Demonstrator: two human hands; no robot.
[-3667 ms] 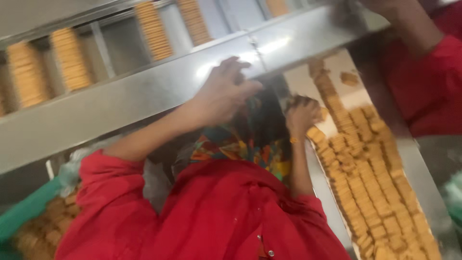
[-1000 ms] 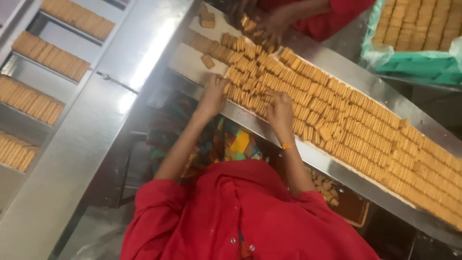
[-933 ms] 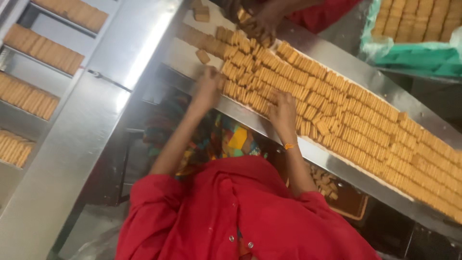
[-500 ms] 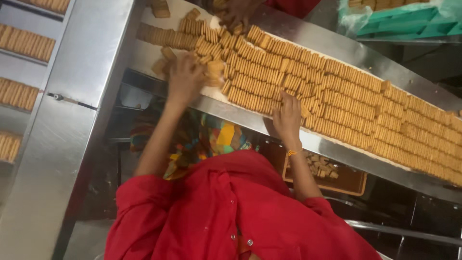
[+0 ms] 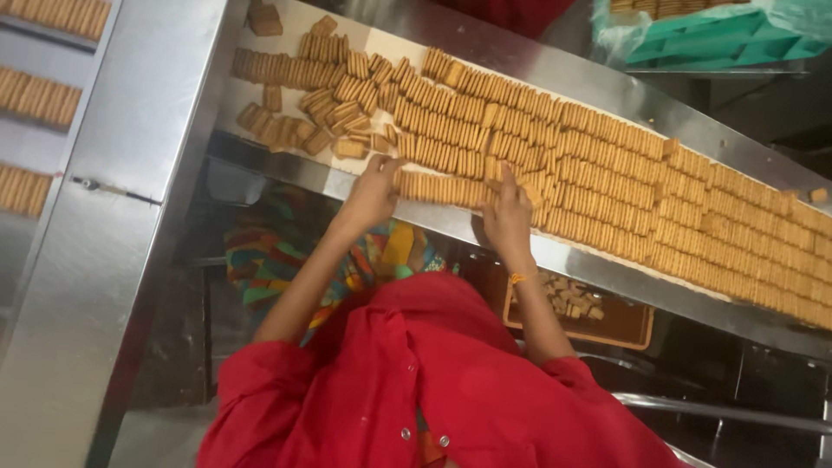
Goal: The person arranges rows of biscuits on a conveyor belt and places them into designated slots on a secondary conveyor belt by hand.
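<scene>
Biscuit factory line, steel conveyor (image 5: 607,91) (long, sloped), rows of biscuits (image 5: 607,173)

Across the upper half of the frame a steel conveyor (image 5: 598,269) runs diagonally, packed with rows of golden biscuits (image 5: 607,173) standing on edge, looser and jumbled toward the upper left. At centre frame, the left hand (image 5: 374,189) and right hand (image 5: 507,212) press against the two ends of a short row of biscuits (image 5: 442,187) at the belt's near edge. Below the belt, right of centre, a brown tray (image 5: 607,321) holds broken pieces, and a green crate (image 5: 728,39) sits at the upper right.
</scene>
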